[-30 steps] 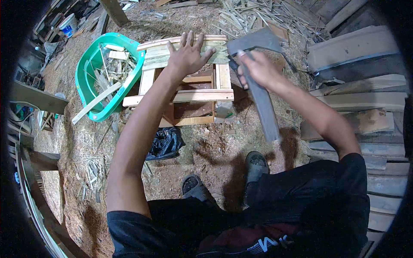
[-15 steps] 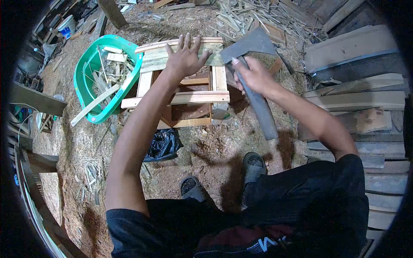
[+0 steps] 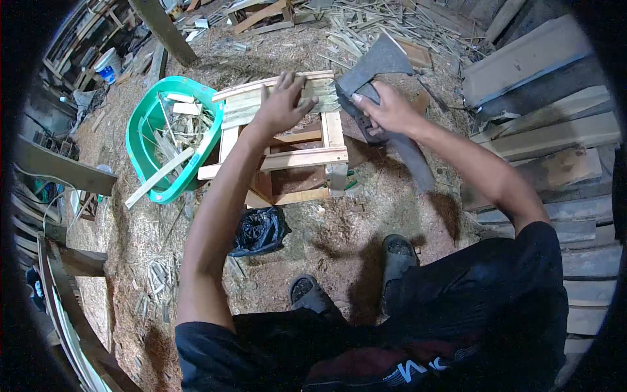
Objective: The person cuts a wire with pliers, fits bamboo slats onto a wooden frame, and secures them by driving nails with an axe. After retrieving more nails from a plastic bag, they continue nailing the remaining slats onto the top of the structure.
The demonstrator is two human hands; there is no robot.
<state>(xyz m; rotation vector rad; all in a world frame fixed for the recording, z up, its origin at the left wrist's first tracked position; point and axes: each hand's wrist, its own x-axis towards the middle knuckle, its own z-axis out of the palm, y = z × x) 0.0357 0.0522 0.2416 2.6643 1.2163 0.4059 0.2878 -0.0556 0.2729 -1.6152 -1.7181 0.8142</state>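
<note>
A small slatted wooden frame, perhaps a crate or stool, stands on the ground ahead of me. My left hand lies over the pale boards at its far end, palm down, with fingers apart and slightly bent. In my right hand is an axe, gripped by the handle just under its broad grey head. The axe head is beside the frame's far right corner, and its dark handle slants down toward me.
Left of the frame sits a green tub full of wood scraps. A black plastic bag lies near my feet. Planks line the right side, and offcuts are heaped at the back. Wood shavings cover the ground.
My left hand's fingers have gone from flat and spread to more bent. The axe has turned slightly in my right hand. The whole view has shifted a little.
</note>
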